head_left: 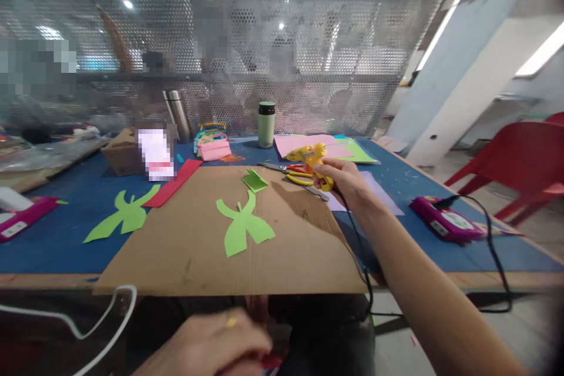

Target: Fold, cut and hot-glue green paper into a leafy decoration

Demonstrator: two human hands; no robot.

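Observation:
My right hand [346,182] is wrapped round the handle of a yellow glue gun [308,154], raised above the right part of the table, its nozzle pointing left. Low in the view, my left hand [215,341] is blurred near my lap, with a ring on one finger; whether it holds anything is hidden. A green paper cutout [244,229] lies on the brown cardboard [198,264]. Behind it sits a small folded green paper [254,181]. Another green cutout [126,213] rests at the left, partly on the blue table. Red-handled and yellow-handled pliers [299,179] lie under the glue gun.
A green bottle [266,126], a steel flask [177,117], a cardboard box [121,153] and pink paper baskets [214,147] stand behind. Coloured sheets [317,145] lie at the back right. The gun's black cable runs down past a purple power strip [449,222].

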